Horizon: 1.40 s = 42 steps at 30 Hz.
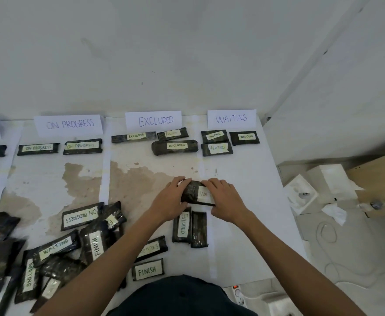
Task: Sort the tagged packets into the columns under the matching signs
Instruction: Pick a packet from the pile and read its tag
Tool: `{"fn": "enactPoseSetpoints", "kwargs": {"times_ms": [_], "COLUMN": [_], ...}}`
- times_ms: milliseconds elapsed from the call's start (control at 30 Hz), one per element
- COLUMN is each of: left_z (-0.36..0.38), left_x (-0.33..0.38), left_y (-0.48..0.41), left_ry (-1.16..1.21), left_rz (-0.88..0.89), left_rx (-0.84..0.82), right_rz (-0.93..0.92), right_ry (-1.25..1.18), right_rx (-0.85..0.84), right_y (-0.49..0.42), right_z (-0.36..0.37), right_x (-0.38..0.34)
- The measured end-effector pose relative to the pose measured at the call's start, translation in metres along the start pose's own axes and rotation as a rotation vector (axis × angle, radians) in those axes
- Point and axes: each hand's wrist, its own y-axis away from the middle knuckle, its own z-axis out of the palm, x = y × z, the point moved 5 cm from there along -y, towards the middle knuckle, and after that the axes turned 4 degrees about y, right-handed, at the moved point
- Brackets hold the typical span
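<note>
Standing by and following the head view, I am watching the person gripping a WAITING packet [196, 193] with both hands. The left hand [171, 200] is curling round its left end, and the right hand [227, 199] is curling over its right end, covering part of the tag. The packet is lying crosswise over the table [250, 179], about on the line between the EXCLUDED and WAITING columns; I cannot tell whether it is resting on the table or lifted off it. At the far edge the ON PROGRESS sign [69, 124], the EXCLUDED sign [154, 120] and the WAITING sign [232, 118] are standing against the wall. Two sorted packets are lying under the first, three under the second and three under the third. Just nearer than the hands, an EXCLUDED packet [182, 225] and a dark packet [198, 229] are lying side by side, lengthwise. A FINISH packet [147, 269] is lying close to the person's body. An unsorted pile [50, 258] is sprawling over the near left of the table.
</note>
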Motion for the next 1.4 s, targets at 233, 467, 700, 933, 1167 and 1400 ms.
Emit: {"fn": "enactPoseSetpoints", "kwargs": {"times_ms": [233, 467, 700, 933, 1167, 1400], "left_z": [0.022, 0.033, 0.028, 0.036, 0.046, 0.042], "left_x": [0.023, 0.031, 0.04, 0.054, 0.044, 0.04], "left_y": [-0.056, -0.109, -0.144, -0.17, -0.176, -0.177], "left_ry": [0.051, 0.068, -0.074, -0.211, -0.277, -0.28], "left_rz": [-0.03, -0.08, -0.029, 0.087, 0.045, 0.086], "left_rx": [-0.033, -0.069, 0.055, 0.06, -0.002, 0.013], "right_rz": [0.027, 0.019, 0.0, 0.084, 0.102, 0.071], "right_ry": [0.032, 0.045, 0.029, 0.001, -0.06, -0.068], "right_rx": [0.007, -0.002, 0.03, 0.064, 0.067, 0.021], "right_y": [-0.023, -0.057, -0.061, -0.063, -0.079, -0.085], "right_z": [-0.009, -0.01, -0.005, -0.011, -0.019, -0.009], "right_x": [0.079, 0.133, 0.179, 0.235, 0.253, 0.253]}}
